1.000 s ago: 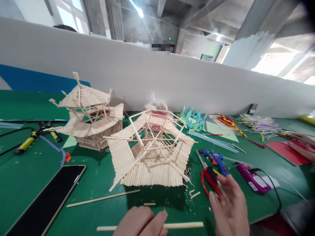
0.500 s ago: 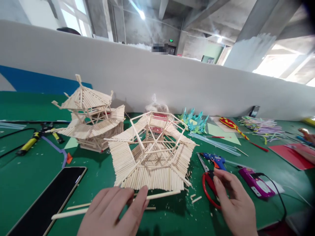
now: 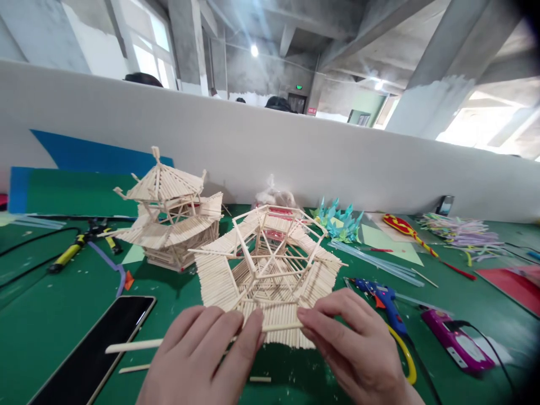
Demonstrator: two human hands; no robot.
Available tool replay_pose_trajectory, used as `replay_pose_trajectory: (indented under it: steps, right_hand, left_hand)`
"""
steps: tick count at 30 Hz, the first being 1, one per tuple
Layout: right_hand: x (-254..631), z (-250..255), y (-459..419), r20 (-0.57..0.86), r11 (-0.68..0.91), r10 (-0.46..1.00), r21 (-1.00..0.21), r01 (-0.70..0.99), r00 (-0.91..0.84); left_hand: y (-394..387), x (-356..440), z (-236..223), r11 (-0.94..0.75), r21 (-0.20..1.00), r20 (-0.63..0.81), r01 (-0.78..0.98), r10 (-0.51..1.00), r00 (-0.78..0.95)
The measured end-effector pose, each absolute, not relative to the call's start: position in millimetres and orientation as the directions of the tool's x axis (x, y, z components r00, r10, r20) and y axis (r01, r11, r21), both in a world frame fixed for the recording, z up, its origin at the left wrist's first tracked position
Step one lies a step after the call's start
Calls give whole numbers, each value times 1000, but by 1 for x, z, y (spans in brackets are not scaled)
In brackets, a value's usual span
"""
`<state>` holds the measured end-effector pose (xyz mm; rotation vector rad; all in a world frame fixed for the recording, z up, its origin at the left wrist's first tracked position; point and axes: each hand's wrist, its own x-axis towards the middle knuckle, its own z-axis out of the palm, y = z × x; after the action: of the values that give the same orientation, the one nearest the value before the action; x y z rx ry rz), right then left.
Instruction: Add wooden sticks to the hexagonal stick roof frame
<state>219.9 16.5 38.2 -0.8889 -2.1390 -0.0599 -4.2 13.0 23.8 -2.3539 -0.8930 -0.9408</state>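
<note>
I stood in a craft workshop: bare concrete beam [image 3: 371,40] at one o'clock, glue gun [image 3: 386,301] at four, open-topped stick model [image 3: 270,275] at six.

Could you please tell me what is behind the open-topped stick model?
Behind the stick model sit an apparent clear bag and, further right, a spiky turquoise piece. The model covers the bag's lower part, so that cannot be seen.

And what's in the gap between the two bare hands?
In the head view, a thin pale wooden stick spans the gap from the left hand to the right hand; behind it shows a pale slatted wooden roof.
</note>
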Motion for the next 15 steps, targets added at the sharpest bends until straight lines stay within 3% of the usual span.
replay_pose_trajectory:
  steps: [6,15]
  right_hand:
    - [224,36,40,684,681,656,-356,639,-318]
    - [232,30,58,677,653,702,-486,581,-223]
  left_hand:
    - [28,-20,32,-604,-202,633,771,521,573]
    - [48,-24,26,-619,-197,732,760,424,534]
